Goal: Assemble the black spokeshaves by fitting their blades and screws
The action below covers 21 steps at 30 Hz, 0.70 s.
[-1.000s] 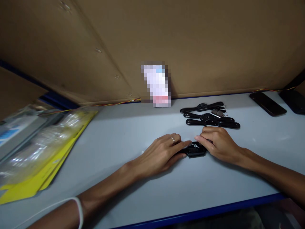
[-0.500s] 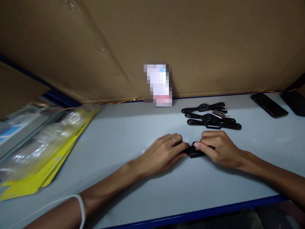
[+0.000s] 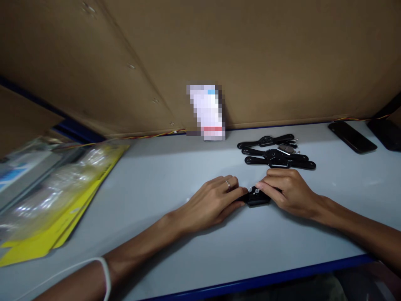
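Note:
A black spokeshave point(image 3: 258, 200) lies on the grey tabletop between my hands, its middle body showing with small silver screws on top. My left hand point(image 3: 213, 196), with a ring on one finger, is closed around its left handle. Over the right side curls my right hand point(image 3: 290, 190), thumb and fingertips at the body beside the screws; the right handle is mostly hidden under it. Behind my right hand lie more black spokeshaves, one at the back point(image 3: 266, 141), one in the middle point(image 3: 273, 154) and one in front point(image 3: 280, 163). Small metal pieces point(image 3: 286, 149) rest among them.
Yellow cards with clear plastic packaging point(image 3: 62, 184) cover the left side. A black phone point(image 3: 352, 137) and a dark object point(image 3: 385, 134) lie at the back right. A blurred-out upright item point(image 3: 208, 113) leans on the cardboard wall point(image 3: 266, 62). The table's blue edge point(image 3: 282, 279) runs along the front.
My right thumb has lifted and shifted slightly, so the silver screws on the spokeshave now show. My left hand stays in place. The view has moved very slightly.

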Each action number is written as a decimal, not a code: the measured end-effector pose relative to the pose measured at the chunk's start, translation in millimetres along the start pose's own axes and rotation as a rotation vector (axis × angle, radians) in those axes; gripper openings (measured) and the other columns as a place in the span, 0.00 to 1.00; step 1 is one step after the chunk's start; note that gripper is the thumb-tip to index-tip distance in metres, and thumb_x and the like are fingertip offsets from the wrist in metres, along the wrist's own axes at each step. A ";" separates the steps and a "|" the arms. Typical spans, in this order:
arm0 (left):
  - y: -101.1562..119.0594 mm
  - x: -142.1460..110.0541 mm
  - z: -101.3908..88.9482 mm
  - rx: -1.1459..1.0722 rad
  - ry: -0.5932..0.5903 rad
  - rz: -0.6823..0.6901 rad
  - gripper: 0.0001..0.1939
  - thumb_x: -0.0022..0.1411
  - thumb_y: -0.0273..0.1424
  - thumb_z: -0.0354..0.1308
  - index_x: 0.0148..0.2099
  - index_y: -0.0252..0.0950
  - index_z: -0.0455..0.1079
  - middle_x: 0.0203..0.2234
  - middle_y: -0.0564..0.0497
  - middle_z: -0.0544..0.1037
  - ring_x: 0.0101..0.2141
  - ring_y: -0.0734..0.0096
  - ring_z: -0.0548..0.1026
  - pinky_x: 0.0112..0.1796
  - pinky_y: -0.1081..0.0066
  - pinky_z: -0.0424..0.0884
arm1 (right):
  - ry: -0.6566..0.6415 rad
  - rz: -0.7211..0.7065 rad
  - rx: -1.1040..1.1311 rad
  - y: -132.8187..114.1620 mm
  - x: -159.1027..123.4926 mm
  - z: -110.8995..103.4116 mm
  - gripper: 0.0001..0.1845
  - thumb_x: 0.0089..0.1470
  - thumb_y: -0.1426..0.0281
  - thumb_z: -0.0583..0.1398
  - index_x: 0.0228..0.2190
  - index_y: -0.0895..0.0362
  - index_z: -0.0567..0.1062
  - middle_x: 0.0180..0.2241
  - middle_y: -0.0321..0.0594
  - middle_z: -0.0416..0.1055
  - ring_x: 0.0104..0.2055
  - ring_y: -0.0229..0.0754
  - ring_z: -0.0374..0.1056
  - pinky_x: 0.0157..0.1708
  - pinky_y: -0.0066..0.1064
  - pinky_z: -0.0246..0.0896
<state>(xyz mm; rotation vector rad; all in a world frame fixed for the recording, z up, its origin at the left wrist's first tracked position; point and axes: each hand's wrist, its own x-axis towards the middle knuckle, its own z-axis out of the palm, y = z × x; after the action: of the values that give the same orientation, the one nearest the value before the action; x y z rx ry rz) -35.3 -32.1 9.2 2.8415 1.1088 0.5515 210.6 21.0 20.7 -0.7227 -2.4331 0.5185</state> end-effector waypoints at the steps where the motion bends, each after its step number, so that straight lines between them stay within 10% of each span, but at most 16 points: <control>1: -0.2 0.0 0.0 -0.001 -0.001 -0.001 0.15 0.79 0.36 0.43 0.51 0.36 0.69 0.35 0.50 0.71 0.32 0.68 0.69 0.33 0.68 0.70 | 0.001 0.004 -0.009 0.4 0.2 -0.2 0.25 0.70 0.65 0.54 0.22 0.59 0.75 0.22 0.33 0.63 0.25 0.33 0.57 0.28 0.31 0.49; 21: -0.7 -0.2 0.8 -0.004 -0.004 -0.003 0.15 0.79 0.36 0.43 0.50 0.36 0.69 0.35 0.50 0.71 0.32 0.69 0.69 0.33 0.68 0.69 | 0.019 -0.046 0.172 -5.0 2.9 -6.9 0.22 0.67 0.67 0.57 0.21 0.58 0.76 0.20 0.32 0.63 0.23 0.32 0.57 0.26 0.28 0.52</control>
<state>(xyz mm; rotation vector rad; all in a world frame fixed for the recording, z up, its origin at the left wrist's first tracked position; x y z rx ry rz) -35.6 -31.6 8.3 2.8358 1.1091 0.5472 210.7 20.3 29.7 -0.5955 -2.3464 0.6898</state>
